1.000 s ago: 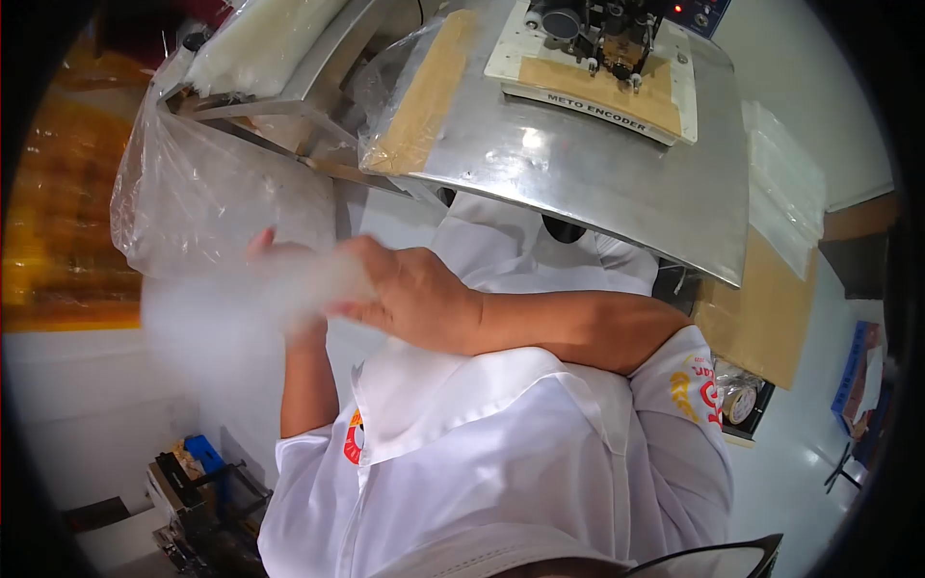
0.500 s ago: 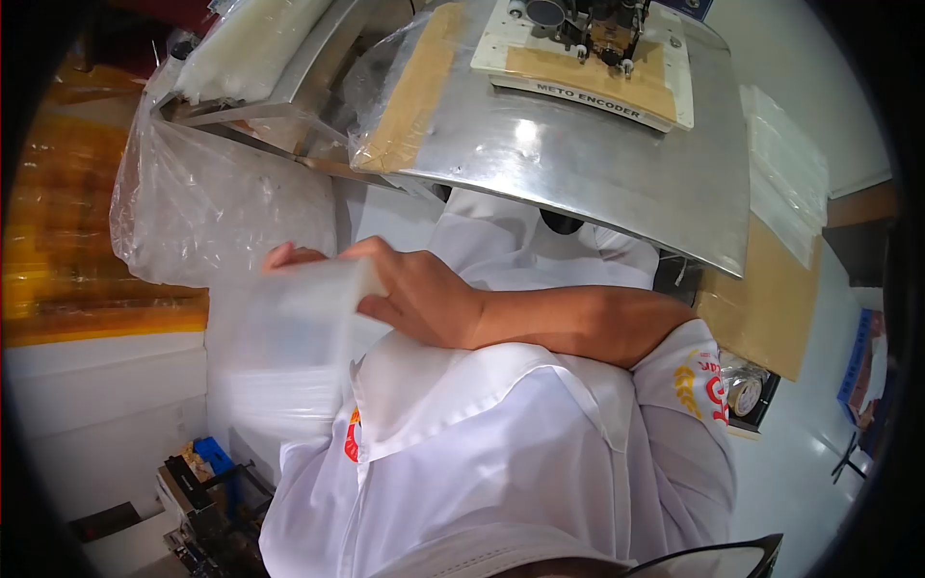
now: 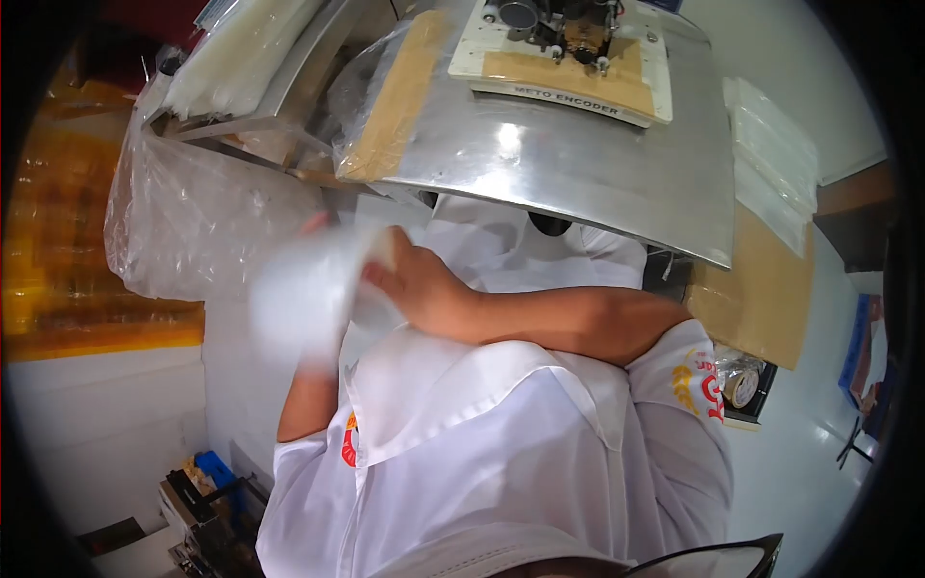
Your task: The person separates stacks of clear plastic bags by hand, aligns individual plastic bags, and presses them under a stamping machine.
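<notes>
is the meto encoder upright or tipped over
Upright: the encoder has its base flat on the metal table, with its mechanism on top.

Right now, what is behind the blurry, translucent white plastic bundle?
Behind the bundle, the left hand shows only a blurred fingertip above it, and the bare forearm shows below. The bundle hides the rest.
</notes>
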